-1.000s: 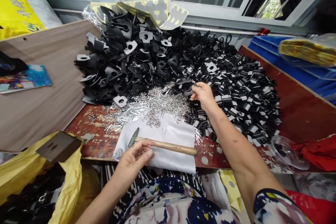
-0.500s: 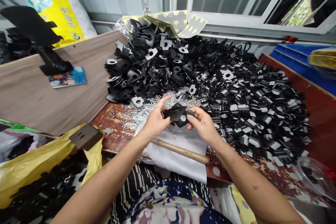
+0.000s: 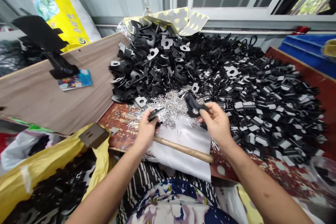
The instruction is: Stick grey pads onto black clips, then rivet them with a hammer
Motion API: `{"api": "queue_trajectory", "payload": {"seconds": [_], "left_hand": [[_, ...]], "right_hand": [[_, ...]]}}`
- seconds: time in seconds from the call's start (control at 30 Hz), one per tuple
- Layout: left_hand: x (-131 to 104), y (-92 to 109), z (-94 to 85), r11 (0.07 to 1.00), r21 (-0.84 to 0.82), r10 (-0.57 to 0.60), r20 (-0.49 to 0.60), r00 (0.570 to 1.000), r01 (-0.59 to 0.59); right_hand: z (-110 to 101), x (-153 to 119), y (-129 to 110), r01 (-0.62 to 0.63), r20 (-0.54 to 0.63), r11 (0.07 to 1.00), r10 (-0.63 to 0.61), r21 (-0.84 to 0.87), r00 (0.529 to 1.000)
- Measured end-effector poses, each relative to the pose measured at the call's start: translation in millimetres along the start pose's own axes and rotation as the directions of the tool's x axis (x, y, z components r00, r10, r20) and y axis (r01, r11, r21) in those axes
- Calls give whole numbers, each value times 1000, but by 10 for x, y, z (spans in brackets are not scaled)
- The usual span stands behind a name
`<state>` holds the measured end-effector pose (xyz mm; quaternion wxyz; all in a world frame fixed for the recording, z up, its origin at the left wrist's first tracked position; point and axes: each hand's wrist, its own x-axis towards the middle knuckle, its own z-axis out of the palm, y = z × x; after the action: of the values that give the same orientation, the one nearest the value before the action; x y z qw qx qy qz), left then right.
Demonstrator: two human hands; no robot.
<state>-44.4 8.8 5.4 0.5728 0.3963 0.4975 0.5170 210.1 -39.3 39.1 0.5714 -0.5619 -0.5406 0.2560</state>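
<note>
My left hand (image 3: 147, 127) is closed on a small black piece (image 3: 155, 112), held to the left above the scattered metal pins (image 3: 170, 101). To the right, my right hand (image 3: 216, 120) pinches a bent black piece (image 3: 193, 105) with a hole in it, raised over the pins. The two hands are apart, and each piece is clear of the other. Below them a wooden stick (image 3: 183, 149), like a tool handle, lies across a white sheet (image 3: 194, 169) at the front of the worn red table (image 3: 119, 134).
A heap of flat black pieces (image 3: 147, 63) rises behind the pins. Many small black clips (image 3: 262, 112) cover the table's right side. At left stand a wooden board (image 3: 102, 63) and a yellow bag (image 3: 15, 182) full of black parts, with a brown block (image 3: 93, 135) on its edge.
My hands have parted: the left moved left with a small black piece, the right moved right with the bent black piece. Before, both were together at the black pieces. The view shifted slightly.
</note>
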Motion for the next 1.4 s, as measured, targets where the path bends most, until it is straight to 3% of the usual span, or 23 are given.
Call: {"api": "queue_trajectory", "payload": {"seconds": [0.1, 0.17, 0.23, 0.27, 0.33, 0.37, 0.43, 0.5, 0.53, 0.57, 0.63, 0.7, 0.73, 0.8, 0.83, 0.87, 0.97, 1.07, 1.17, 1.23, 1.33, 1.4], "left_hand": [[-93, 51, 41, 950, -159, -248, 144, 958, 269], [-186, 80, 90, 931, -148, -298, 216, 930, 333], [-293, 73, 139, 913, -151, -330, 269, 905, 378], [-353, 54, 156, 907, -159, -336, 289, 897, 391], [-481, 1, 163, 901, -153, -340, 335, 879, 407], [-546, -25, 148, 904, -129, -340, 360, 869, 407], [-667, -65, 80, 946, -39, -287, 354, 890, 321], [-766, -92, -17, 986, 134, -141, 317, 938, 102], [-806, -108, -65, 970, 240, -48, 329, 943, -34], [-840, -130, -109, 926, 338, 34, 365, 930, -167], [-881, -207, -176, 799, 481, 118, 462, 879, -360], [-889, -317, -222, 692, 556, 162, 502, 849, -461], [-884, -372, -240, 652, 582, 183, 500, 846, -486], [-874, -453, -270, 603, 625, 184, 496, 849, -496], [-874, -470, -280, 593, 639, 174, 492, 853, -490], [-880, -467, -286, 592, 649, 159, 488, 858, -479], [-921, -381, -284, 617, 648, 118, 484, 867, -446], [-930, -291, -296, 642, 642, 113, 461, 880, -419], [-888, -290, -359, 693, 638, 92, 383, 919, -336], [-863, -321, -399, 776, 585, 53, 312, 949, -236], [-872, -332, -406, 891, 450, -47, 225, 973, -61], [-907, -293, -388, 927, 375, -117, 220, 968, 27]], "right_hand": [[-135, 356, -109, 194, -71, 893, -242, -406, 968], [-105, 364, -256, 337, 17, 786, -385, -518, 923], [31, 136, -375, 485, 246, 759, -418, -435, 874], [122, -34, -398, 540, 402, 777, -403, -324, 822], [296, -374, -359, 520, 589, 836, -334, -175, 736], [358, -508, -306, 489, 582, 858, -320, -156, 748], [408, -670, -180, 365, 480, 919, -257, -146, 839], [384, -733, -88, 186, 348, 974, -130, -132, 928], [365, -754, -67, 88, 323, 991, -52, -99, 945], [349, -778, -62, 1, 334, 999, 16, -51, 943], [325, -839, -81, -126, 465, 990, 85, 57, 881], [261, -877, -88, -183, 608, 980, 96, 82, 788], [192, -868, -68, -166, 613, 986, 122, 15, 781], [-30, -769, 43, -59, 451, 964, 175, -260, 875], [-173, -684, 134, -1, 284, 896, 142, -445, 948], [-324, -585, 244, 62, 167, 801, 48, -596, 985], [-719, -295, 587, 245, 214, 577, -123, -779, 969], [-914, -144, 750, 331, 243, 553, -228, -765, 943], [-875, -158, 675, 271, 42, 623, -356, -734, 934], [-716, -233, 588, 268, 11, 699, -349, -664, 937], [-363, -385, 518, 342, 251, 759, -240, -554, 938], [-168, -472, 501, 401, 400, 710, -182, -578, 898]]}}
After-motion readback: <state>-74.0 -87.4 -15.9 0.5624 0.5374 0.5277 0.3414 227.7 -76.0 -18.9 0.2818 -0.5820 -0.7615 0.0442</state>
